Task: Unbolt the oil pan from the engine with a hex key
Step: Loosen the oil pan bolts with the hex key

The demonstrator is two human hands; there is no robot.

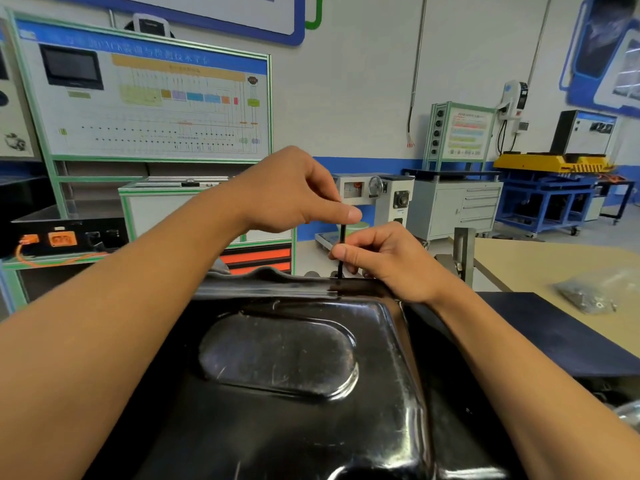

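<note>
Two hands (294, 192) (388, 261) pinch upright hex key (342, 237) at oil pan (277, 375) rim

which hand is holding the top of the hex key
The left hand: it pinches the upright hex key at its top, while the right hand pinches the shaft lower, near the oil pan rim.

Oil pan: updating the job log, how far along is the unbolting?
Done: nothing provable; the oil pan sits in place. In hand: left hand and right hand pinch the upright hex key, tip at the far flange. Left: unclear; most of the rim is unseen.
</note>
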